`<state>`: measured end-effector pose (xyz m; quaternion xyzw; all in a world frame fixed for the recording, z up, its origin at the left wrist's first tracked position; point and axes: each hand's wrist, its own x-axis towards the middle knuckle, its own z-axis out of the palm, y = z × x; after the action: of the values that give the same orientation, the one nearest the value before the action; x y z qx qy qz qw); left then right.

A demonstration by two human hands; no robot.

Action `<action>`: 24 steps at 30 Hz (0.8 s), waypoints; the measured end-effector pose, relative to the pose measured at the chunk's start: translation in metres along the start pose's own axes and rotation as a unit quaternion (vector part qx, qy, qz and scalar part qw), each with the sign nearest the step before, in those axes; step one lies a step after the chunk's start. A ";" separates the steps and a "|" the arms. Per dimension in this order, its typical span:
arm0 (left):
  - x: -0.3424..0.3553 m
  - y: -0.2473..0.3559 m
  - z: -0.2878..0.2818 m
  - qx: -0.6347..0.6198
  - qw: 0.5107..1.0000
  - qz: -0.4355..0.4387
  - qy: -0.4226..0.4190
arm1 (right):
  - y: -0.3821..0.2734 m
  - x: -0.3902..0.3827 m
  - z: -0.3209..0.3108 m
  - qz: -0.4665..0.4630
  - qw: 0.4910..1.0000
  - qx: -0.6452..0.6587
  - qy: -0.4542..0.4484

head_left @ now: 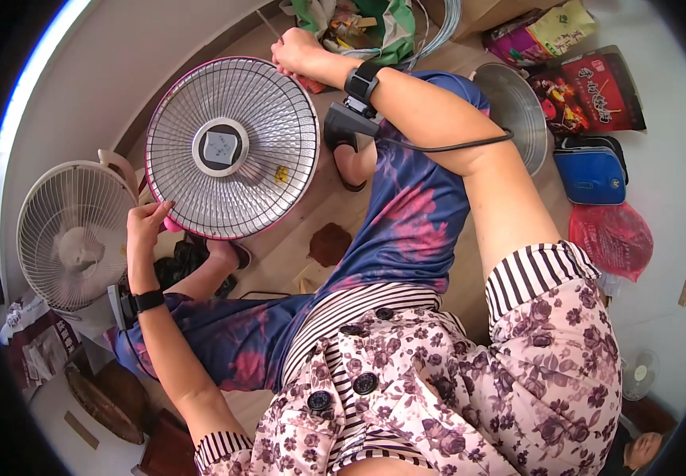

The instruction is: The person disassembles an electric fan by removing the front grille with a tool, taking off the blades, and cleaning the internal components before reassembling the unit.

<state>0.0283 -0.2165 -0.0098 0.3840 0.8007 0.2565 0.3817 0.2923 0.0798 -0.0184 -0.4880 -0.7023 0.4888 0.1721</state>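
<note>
A round dish-shaped electric heater [275,194] with a silvery reflector, a dark wire grille and a pink rim stands before me, tilted toward my view. At its lower left edge, my left hand [146,226] pinches the rim between thumb and fingers. Up at the heater's far right edge, my right hand [299,54] is closed round a thin metal rod [267,24], whose tip points up and left. The rod's other end is hidden in the fist. A label covers the heater's round hub [221,148].
A white fan [73,238] stands left of the heater. A green bag [394,32] and coiled wire [446,28] lie at the back. To the right are a metal basin [521,119], a red package [593,91], a blue pouch [590,174] and a red plastic bag [614,242].
</note>
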 end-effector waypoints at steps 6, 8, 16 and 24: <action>-0.010 0.004 -0.006 0.024 0.999 -0.020 0.044 | -0.005 -0.007 -0.005 0.015 0.973 -0.232 0.010; -0.007 0.000 -0.007 -0.001 0.998 -0.034 0.045 | -0.009 -0.012 -0.007 0.021 0.963 -0.265 0.033; 0.000 -0.002 -0.005 0.025 0.999 -0.011 0.042 | 0.006 -0.011 -0.012 0.031 0.946 -0.320 -0.036; 0.001 -0.007 -0.007 0.068 0.996 0.001 0.059 | -0.004 -0.017 -0.005 0.092 0.943 -0.308 -0.082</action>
<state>0.0197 -0.2206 -0.0108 0.3940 0.8368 0.2241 0.3070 0.3018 0.0677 -0.0081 -0.5379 -0.7825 0.3003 -0.0907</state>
